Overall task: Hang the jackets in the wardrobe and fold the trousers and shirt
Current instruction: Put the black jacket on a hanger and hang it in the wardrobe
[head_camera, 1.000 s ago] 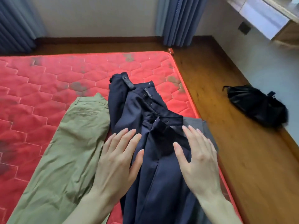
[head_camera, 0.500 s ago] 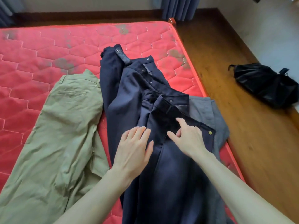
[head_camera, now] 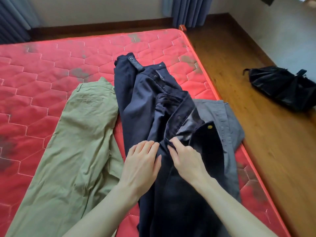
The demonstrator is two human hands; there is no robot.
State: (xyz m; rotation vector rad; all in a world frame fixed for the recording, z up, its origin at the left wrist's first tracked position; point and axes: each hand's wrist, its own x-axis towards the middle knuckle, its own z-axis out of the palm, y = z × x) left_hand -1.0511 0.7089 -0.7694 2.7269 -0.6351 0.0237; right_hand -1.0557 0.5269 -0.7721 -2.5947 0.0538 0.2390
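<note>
Navy trousers (head_camera: 179,194) lie lengthwise on the red mattress (head_camera: 42,69), their waistband open and showing a brass button. My right hand (head_camera: 186,161) pinches a fold of the navy cloth at the open fly. Just left of it, my left hand (head_camera: 142,165) lies on the same cloth with its fingertips curled into the fold. A navy jacket (head_camera: 136,93) with snaps and a strap lies partly under the trousers, farther from me. A grey shirt (head_camera: 227,120) sticks out from beneath them on the right. Khaki trousers (head_camera: 82,134) lie flat on the left.
The mattress edge (head_camera: 220,103) runs diagonally on the right, with wooden floor (head_camera: 265,151) beyond it. A black bag (head_camera: 280,88) sits on that floor near the wall. Blue curtains (head_camera: 189,11) hang at the back.
Both hands have drawn together at the open fly. My right hand went from touching the waistband to pinching the cloth, and my left hand's fingers have curled. The flap with the button lies farther open.
</note>
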